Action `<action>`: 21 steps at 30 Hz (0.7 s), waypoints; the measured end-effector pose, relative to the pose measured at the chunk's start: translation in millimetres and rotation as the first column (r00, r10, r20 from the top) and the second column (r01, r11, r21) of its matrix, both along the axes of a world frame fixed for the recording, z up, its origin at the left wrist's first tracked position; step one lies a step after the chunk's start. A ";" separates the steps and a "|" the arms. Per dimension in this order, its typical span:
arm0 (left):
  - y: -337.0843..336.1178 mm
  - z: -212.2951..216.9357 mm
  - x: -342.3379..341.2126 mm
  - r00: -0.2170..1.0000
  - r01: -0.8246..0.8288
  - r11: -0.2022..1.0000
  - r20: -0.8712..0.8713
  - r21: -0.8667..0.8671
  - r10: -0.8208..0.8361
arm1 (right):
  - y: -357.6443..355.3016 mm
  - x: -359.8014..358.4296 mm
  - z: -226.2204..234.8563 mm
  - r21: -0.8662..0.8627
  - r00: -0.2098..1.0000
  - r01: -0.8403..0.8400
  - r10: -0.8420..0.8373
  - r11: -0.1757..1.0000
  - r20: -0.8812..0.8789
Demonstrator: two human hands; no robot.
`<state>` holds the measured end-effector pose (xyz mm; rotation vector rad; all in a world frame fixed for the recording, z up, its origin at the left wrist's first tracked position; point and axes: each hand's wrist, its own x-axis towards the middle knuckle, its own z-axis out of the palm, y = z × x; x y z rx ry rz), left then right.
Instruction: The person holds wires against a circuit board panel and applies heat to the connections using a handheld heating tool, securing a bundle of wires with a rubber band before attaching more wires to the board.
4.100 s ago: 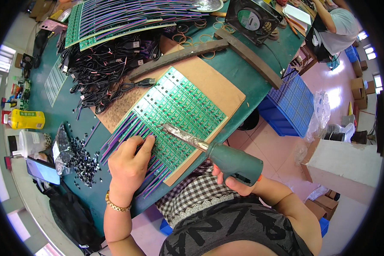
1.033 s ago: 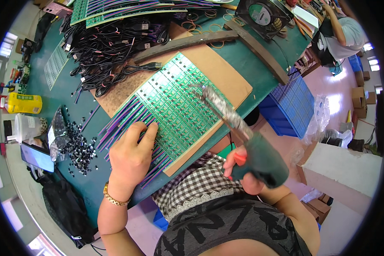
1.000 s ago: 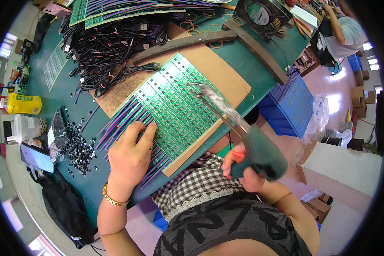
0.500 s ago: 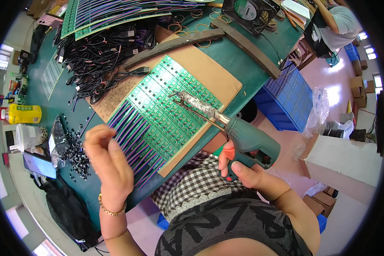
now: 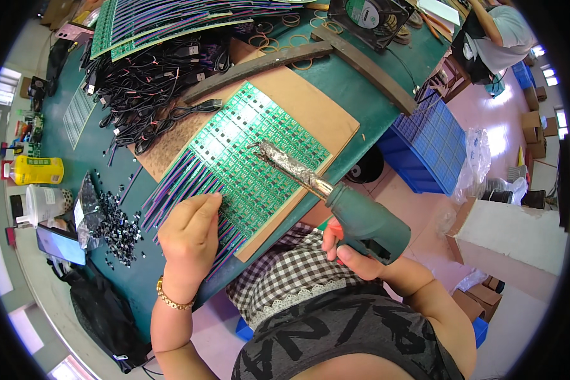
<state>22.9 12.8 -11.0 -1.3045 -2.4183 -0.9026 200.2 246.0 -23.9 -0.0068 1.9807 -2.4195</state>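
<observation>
A green panel of small circuit boards [image 5: 253, 149] lies on a brown board at the table's near edge. Thin purple and blue wires [image 5: 174, 190] run off its left side. Over those wires is my left hand [image 5: 193, 237], thumb and fingertips pinched together at the panel's left edge; what they hold is too small to make out. My right hand [image 5: 354, 256] grips the handle of a green soldering gun [image 5: 370, 218], a red fingertip cover on one finger. The gun's metal tip points left, just over the middle of the panel.
Black USB cables [image 5: 152, 88] lie heaped behind the panel, with wired panels [image 5: 171, 25] stacked beyond. Two dark bars [image 5: 373, 73] and a fan [image 5: 367, 22] are at the back. Small black parts [image 5: 120, 231] lie scattered left. A blue crate [image 5: 427, 145] stands on the right.
My left hand has come right and down onto the wires, its spread fingers now pinched together. The soldering gun in my right hand has tilted and shifted slightly left.
</observation>
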 end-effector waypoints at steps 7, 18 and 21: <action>7.1 2.7 12.5 0.984 -0.085 0.967 -0.175 -0.239 0.043 | -9.7 3.6 6.9 -0.077 0.977 0.118 -0.102 0.990 0.185; 10.1 2.1 15.2 0.982 -0.101 0.950 -0.185 -0.296 0.047 | -10.7 1.6 -8.9 0.218 0.999 -0.006 0.017 0.976 -0.048; 10.2 2.4 15.1 0.984 -0.107 0.949 -0.171 -0.296 0.058 | -12.6 4.0 -10.7 0.218 0.998 0.029 -0.016 0.975 -0.062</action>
